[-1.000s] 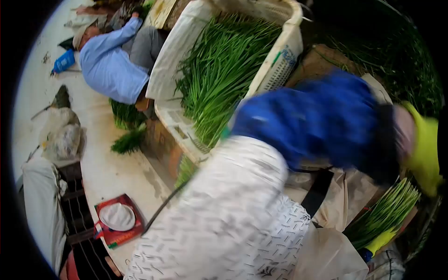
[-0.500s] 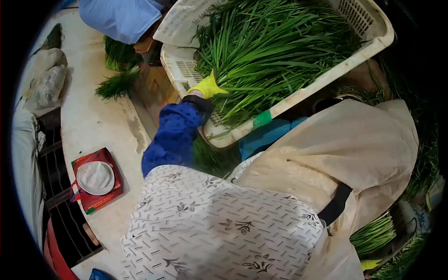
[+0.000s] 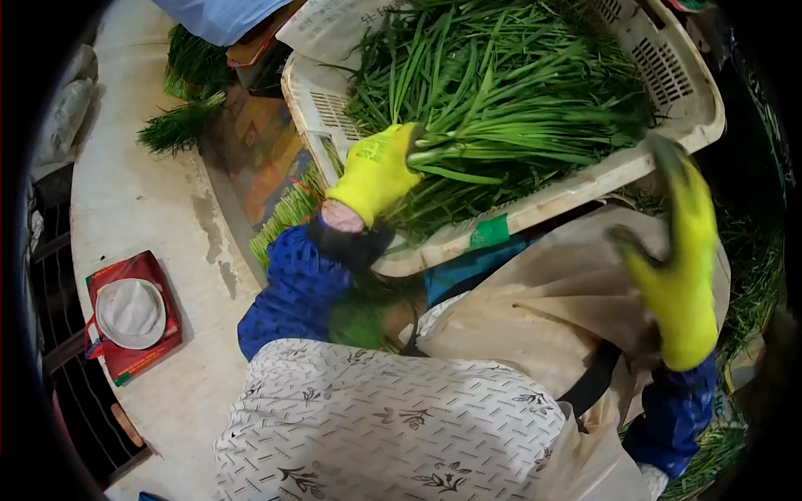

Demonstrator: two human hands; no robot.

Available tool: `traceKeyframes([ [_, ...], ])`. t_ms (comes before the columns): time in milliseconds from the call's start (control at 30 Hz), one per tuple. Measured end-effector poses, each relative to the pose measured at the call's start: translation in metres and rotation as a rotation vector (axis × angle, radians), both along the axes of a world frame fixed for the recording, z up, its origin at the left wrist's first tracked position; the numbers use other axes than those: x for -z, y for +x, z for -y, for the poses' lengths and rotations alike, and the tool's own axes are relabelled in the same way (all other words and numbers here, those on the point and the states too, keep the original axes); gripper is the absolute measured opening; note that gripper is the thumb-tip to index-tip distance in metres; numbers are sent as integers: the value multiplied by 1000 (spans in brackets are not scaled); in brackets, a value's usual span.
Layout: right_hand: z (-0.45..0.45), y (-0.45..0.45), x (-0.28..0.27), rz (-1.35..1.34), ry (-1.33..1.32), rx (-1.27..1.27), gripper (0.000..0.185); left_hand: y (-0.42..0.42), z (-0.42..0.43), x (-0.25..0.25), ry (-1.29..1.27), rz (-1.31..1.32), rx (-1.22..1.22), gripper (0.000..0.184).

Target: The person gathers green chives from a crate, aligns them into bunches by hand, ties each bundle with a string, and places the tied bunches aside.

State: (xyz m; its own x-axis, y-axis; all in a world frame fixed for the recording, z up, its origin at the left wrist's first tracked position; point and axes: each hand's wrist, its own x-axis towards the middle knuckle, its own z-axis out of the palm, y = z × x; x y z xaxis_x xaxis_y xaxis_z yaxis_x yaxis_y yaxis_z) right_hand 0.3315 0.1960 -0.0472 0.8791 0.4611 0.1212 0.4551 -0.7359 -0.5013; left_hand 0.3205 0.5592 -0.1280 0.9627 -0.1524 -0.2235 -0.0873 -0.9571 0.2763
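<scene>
Head view shows slender green leaves [image 3: 505,104] with pale stem ends [image 3: 426,156].

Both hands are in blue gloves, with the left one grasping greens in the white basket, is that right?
Not quite: the gloves are yellow, not blue, on the left hand and right hand, as the head view shows. The left does grasp greens in the white basket.

the left hand [image 3: 373,174] grips green stalks [image 3: 510,134] in a crate [image 3: 576,191], right hand [image 3: 687,267] spread nearby.
</scene>
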Motion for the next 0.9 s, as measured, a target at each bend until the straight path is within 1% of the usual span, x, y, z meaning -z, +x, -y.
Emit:
traceKeyframes([
  [100,-91,26,13,74,-90,-249,92,-3,12,-21,-35,42,32,57],
  [133,-115,30,26,132,-105,-314,95,-2,15,-25,-21,46,30,56],
  [167,-136,32,42,189,-122,-379,99,-4,14,-26,-73,66,33,54],
  [233,-170,36,73,303,-88,-462,92,-2,20,-34,-131,-47,-45,53],
  [267,-175,38,80,215,-32,-453,88,-3,17,-31,-252,152,-9,45],
  [333,-181,43,91,25,85,-437,80,-3,12,-30,-458,104,-63,52],
  [367,-179,46,88,-15,101,-400,76,-6,10,-34,-554,65,-93,55],
  [400,-172,50,83,-69,120,-364,71,-11,20,-40,-1294,-229,-466,68],
  [433,-165,55,83,-114,136,-329,67,0,7,-47,-768,-53,-134,72],
  [467,-158,60,92,-42,306,-240,53,3,4,-41,-717,79,-109,71],
  [500,-150,63,86,-182,408,-163,48,4,3,-33,-668,211,-80,70],
  [567,-140,66,103,-287,670,2,47,8,0,-11,-464,146,28,65],
  [600,-136,66,91,-341,726,22,48,3,-1,1,-360,110,81,63],
  [633,-131,68,76,-389,784,43,49,-4,0,19,-154,129,135,50],
  [667,-127,68,72,-416,847,62,47,-3,0,31,-92,-10,196,45],
  [700,-123,67,75,-507,1009,139,46,-2,1,42,-29,-150,259,40],
  [733,-117,69,72,-511,995,153,47,-6,-1,54,-7,-144,309,39],
  [800,-106,72,56,-535,1018,205,48,-10,0,59,41,-131,407,38],
  [833,-102,74,54,-577,1022,238,49,-11,-2,60,81,-169,364,41],
  [900,-101,70,55,-474,1002,224,52,-1,8,16,158,-245,284,48],
])
